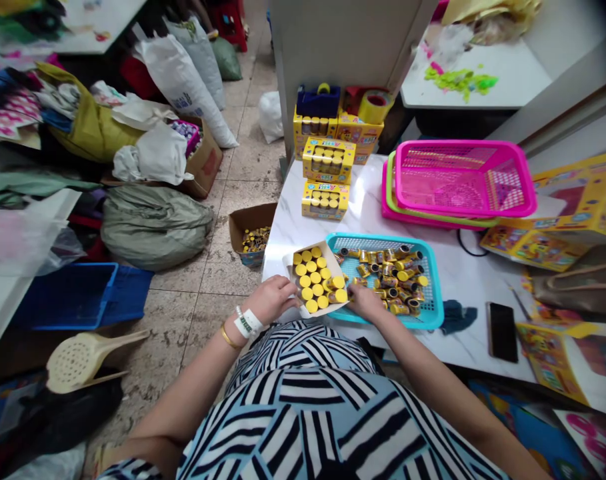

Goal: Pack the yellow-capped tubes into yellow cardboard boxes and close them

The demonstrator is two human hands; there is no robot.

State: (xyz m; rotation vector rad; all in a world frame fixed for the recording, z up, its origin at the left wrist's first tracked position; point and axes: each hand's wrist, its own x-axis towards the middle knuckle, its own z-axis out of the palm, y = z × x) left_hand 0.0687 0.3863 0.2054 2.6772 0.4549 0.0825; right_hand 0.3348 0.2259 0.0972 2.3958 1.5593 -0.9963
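The left hand (274,300) holds one white tray (289,270) of yellow-topped tubes (310,283); the right hand (365,301) pinches a loose tube (339,296) beside it, by one teal basket (383,239) of many loose tubes (395,287). Both sit near the front edge of the tabletop (463,280); three stacked baskets (463,177) and one phone (501,331) lie farther off.

beige tiled floor (243,157) runs past a marble-topped work table (463,287) and a white pillar (343,40), with stuffed white sacks (183,80), a grey-green sack (153,227) and a blue plastic crate (77,297) heaped at left; a second white table (513,80) stands beyond.
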